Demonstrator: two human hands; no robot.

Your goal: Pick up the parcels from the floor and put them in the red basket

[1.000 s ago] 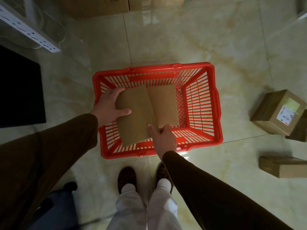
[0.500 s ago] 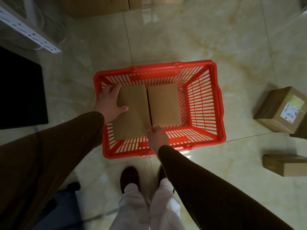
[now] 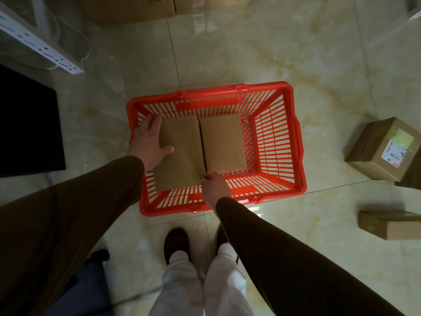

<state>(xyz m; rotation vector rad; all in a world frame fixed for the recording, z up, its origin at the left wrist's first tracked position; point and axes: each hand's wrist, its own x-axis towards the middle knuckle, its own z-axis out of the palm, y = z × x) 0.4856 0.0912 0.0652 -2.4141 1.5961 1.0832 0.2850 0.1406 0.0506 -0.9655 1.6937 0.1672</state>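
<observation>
A red slatted basket [image 3: 293, 142] stands on the tiled floor. Inside it lie two flat brown parcels side by side: a left parcel [image 3: 182, 156] and a right parcel [image 3: 222, 142]. My left hand [image 3: 147, 142] grips the left parcel's left edge, thumb across its top. My right hand [image 3: 215, 188] pinches that parcel's near right corner, fingers curled. On the floor to the right sit a labelled brown parcel [image 3: 382, 149] and a smaller flat parcel [image 3: 389, 224].
Large cardboard boxes [image 3: 136, 8] line the far wall. A white perforated shelf rail [image 3: 41, 44] and a black panel [image 3: 25, 126] are at the left. My feet [image 3: 177, 242] stand just behind the basket. A dark object [image 3: 91, 281] lies at the lower left.
The left parcel has gone down from a tilt above the basket to lie level beside the right parcel. Both hands followed it down and kept hold.
</observation>
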